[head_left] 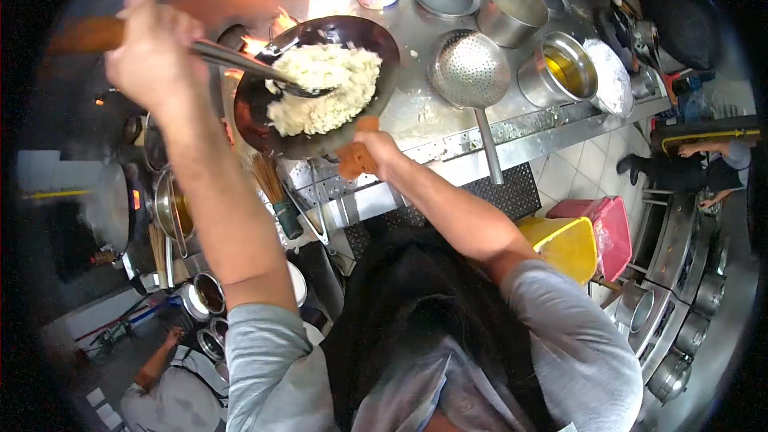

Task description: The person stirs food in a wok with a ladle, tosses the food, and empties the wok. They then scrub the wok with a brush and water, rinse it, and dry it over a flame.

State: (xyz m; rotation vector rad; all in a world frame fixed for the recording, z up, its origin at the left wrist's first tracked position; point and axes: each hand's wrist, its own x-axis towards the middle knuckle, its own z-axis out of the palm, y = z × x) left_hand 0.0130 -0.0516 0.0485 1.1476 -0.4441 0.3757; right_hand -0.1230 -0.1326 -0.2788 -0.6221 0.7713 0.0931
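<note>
Head view of a wok station. The left hand (pixel 152 44) was closed around the wooden handle of a ladle (pixel 240 60), whose steel shaft ran down and right to a bowl buried in the rice (pixel 324 88). The right hand (pixel 376 148) was closed on the wok (pixel 320 84) at its near rim, gripping through an orange cloth (pixel 356 158). The wok was tilted toward the person, above the burner, with flames (pixel 276 28) showing behind its far edge.

The rice lay heaped in the middle and right of the wok, between the two hands: below and right of the left hand, directly above the right hand, and touching the ladle's bowl.

As a judgement, the step in hand was stirring or tossing the rice. Done well, it would call for a firm cloth grip so the hot rim did not slip, a tilt shallow enough to keep grains off the steel counter (pixel 448 120), and ladle strokes that pushed under the heap rather than pressed it flat.

A perforated skimmer (pixel 470 72) rested on the counter just right of the wok, with an oil pot (pixel 566 72) and empty tins beyond. Another person (pixel 172 384) stood at lower left.
</note>
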